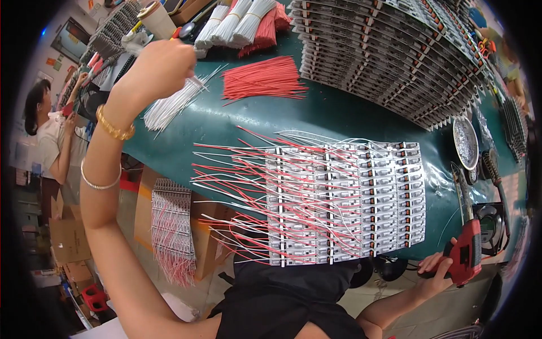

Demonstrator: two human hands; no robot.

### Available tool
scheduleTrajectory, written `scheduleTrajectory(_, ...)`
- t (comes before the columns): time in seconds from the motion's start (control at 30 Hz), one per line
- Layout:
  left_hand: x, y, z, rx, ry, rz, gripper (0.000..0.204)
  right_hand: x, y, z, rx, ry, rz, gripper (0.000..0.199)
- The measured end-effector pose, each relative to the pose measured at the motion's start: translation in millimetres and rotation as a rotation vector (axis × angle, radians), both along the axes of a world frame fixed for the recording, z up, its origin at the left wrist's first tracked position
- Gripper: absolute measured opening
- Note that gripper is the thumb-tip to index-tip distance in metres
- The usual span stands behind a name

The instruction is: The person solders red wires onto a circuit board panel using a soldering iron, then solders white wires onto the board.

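Note:
My left hand [158, 70] is raised over a loose bundle of white wires [169, 110], its fingers curled closed. Whether a wire is pinched in them is hidden by the hand. Low on the right, my right hand [437, 271] grips a red and black soldering gun [467, 251] whose long metal tip points away from me. Between the hands lies a panel of small circuit boards [344, 203] in rows. Red and white wires run across it and hang off its left side. Beyond it sits a pile of red wires [262, 79], right of the white ones.
A tall stack of board panels [389, 56] fills the far right of the green table [367, 121]. Banded white wire bundles [240, 22] lie at the back. Nearer right are a metal dish [466, 143] and a small fan [490, 223]. A wired panel [172, 226] rests below left.

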State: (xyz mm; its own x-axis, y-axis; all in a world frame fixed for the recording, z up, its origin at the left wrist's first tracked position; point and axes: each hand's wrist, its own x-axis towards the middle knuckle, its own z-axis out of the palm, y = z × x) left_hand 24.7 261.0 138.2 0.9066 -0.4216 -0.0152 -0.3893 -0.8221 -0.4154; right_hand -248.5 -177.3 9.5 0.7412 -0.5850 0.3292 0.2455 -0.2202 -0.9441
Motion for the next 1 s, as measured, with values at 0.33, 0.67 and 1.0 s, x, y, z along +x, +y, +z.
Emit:
scheduleTrajectory(0.33,-0.9,-29.0,-51.4,0.127,0.244,-0.066,0.009,-18.4,3.4,2.6,0.055,0.035,-0.040,0.061)
scheduleTrajectory(0.67,-54.0,-183.1,-68.2,-1.051,0.977,-0.100,0.013,-18.5,63.8,3.5,0.179,0.144,-0.065,0.080)
scheduleTrajectory(1.0,-51.8,-243.6,-119.8,-1.207,0.567,-0.322,0.016,-9.1,74.2,9.2,0.291,0.272,-0.090,0.088)
